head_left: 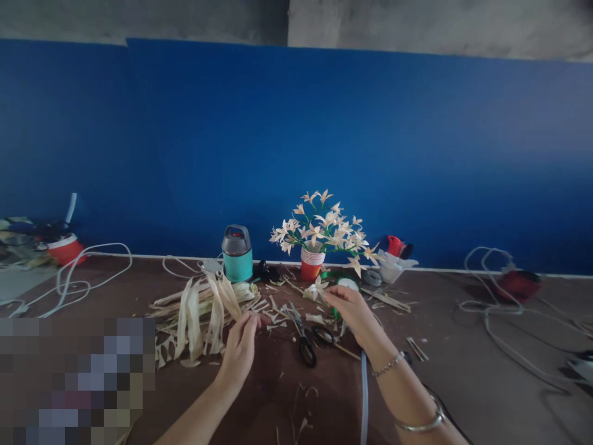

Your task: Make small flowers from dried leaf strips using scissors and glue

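My left hand (241, 340) is closed at the fingertips on the end of a pale dried husk strip (229, 298), beside a heap of husks (189, 315). Between the pinched fingers of my right hand (349, 307) is a small cream husk flower (315, 289). Black-handled scissors (303, 340) lie on the brown table between my hands, among scraps of husk. Behind the right hand stands a red and white paper cup (312, 262), full of similar husk flowers (327, 228) on green stems.
A teal and grey lidded container (238, 256) stands behind the husks. Right of the cup are a grey tape roll (372, 277) and a white plastic bag (393, 267). White cables (486, 309) loop across the table at both sides. A blue panel (208, 136) rises behind.
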`<state>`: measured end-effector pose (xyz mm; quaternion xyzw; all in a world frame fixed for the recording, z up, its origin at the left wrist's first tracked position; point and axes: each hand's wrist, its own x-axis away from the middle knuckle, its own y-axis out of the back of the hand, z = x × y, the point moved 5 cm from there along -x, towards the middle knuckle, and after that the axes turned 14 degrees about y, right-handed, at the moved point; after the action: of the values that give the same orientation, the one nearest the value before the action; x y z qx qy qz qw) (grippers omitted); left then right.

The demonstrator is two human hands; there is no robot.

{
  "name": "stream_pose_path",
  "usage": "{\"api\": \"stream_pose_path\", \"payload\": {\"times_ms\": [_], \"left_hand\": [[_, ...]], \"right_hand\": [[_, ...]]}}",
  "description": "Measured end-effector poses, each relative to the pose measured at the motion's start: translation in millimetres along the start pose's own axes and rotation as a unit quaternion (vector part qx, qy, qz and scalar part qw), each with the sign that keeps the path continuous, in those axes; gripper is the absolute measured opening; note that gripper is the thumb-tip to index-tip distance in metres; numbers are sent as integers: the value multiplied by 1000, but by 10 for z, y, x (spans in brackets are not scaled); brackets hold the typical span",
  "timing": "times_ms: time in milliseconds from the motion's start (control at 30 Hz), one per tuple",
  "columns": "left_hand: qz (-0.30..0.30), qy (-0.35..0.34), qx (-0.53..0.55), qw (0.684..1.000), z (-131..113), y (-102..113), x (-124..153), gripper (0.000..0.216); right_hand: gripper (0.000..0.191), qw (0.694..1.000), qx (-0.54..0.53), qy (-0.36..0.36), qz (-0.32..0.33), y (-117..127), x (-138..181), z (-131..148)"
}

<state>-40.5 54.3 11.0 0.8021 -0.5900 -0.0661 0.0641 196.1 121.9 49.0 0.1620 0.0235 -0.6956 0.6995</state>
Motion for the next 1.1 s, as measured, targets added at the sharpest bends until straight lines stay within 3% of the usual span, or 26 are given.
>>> {"api": "stream_pose_path", "payload": {"times_ms": [233, 333, 433, 667, 800, 1100], "left_hand": [[-10, 21, -32, 999, 78, 11, -19, 36], [-6, 20, -40, 999, 75, -6, -14, 27], [14, -27, -51, 998, -10, -61, 26, 20], [79, -137, -119, 980, -172, -221, 185, 14], [94, -172, -140, 971, -188, -271, 249, 10], [187, -242, -219, 926, -271, -421, 420, 17]], "right_hand": [[31, 999, -40, 0, 14, 125, -58, -23], [32, 1000, -5, 16, -4, 216, -82, 15], [26, 997, 63, 34, 0, 231, -89, 12], [17, 978, 198, 37, 54, -9, -17, -150], [22, 965, 249, 21, 80, -202, -9, -236], [20, 915, 387, 47, 101, -467, -171, -212]]}}
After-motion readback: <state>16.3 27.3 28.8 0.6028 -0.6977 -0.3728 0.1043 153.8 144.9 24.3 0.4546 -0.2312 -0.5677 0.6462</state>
